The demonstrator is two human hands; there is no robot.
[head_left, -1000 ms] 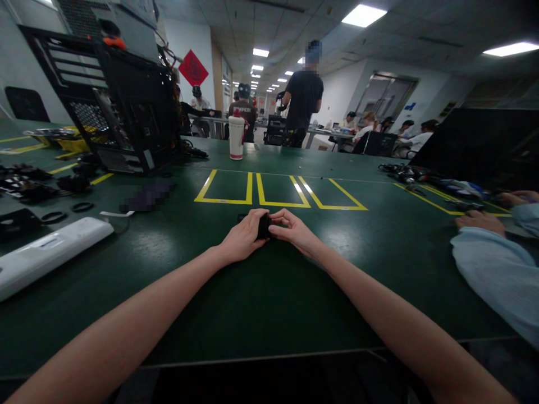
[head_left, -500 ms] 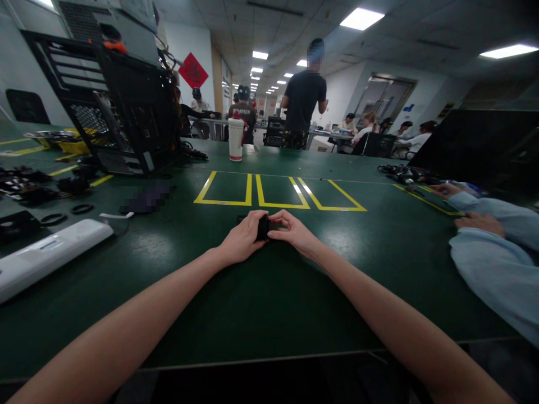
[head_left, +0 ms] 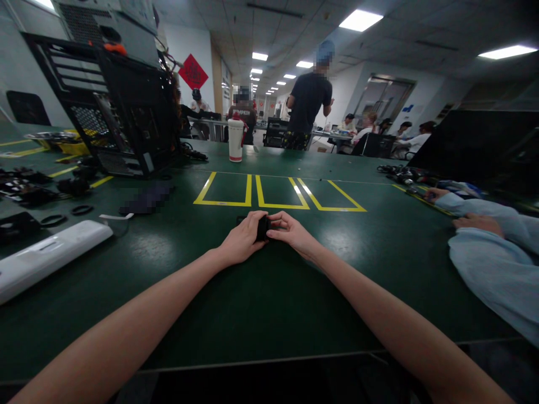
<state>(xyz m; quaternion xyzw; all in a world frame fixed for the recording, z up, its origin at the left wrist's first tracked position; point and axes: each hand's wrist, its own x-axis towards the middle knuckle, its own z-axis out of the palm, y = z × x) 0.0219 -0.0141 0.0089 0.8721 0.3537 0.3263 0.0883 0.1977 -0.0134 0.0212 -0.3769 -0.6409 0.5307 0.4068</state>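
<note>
Between my hands, low over the green table (head_left: 269, 314), is a small black object (head_left: 263, 229); its kind I cannot make out. My left hand (head_left: 245, 238) is wrapped over its left side, with the thumb at the near edge. Pinching its right end are the thumb and fingertips of my right hand (head_left: 288, 231). Much of the object is hidden behind the left fingers. Three yellow tape outlines (head_left: 275, 206) lie on the table just beyond my hands.
A black computer case (head_left: 126, 118) stands at the left, near a white elongated device (head_left: 54, 255) and black rings (head_left: 82, 209). A white cup (head_left: 236, 140) stands behind the outlines. At the right, a co-worker's sleeves (head_left: 492, 264) rest beside cables (head_left: 400, 174) and a black screen (head_left: 484, 148).
My hands and the black object look almost unmoved. The standing person in the background has shifted slightly right, and the co-worker's far hand at the right has moved a little left.
</note>
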